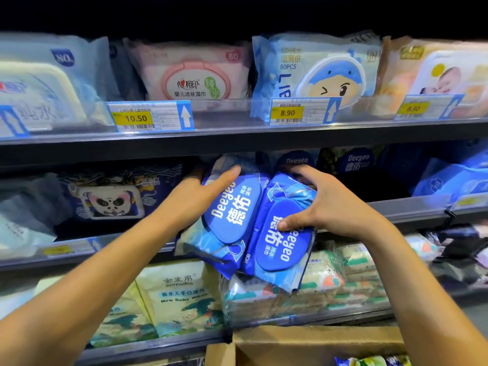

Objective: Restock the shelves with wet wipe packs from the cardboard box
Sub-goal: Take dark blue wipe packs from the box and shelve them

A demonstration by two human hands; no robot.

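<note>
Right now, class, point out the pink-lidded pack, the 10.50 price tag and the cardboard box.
pink-lidded pack (196, 81): head view, on its lid.
10.50 price tag (136, 118): head view, yellow field.
cardboard box (311, 339): head view, back flap.

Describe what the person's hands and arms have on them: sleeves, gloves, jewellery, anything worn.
Nothing worn shows. The left hand and the right hand are both bare, with no gloves, rings or bracelets in view. Both forearms are bare too, from the wrists to the frame's edge, with no sleeve, cuff or watch. The fingernails that show are short and unpainted.
</note>
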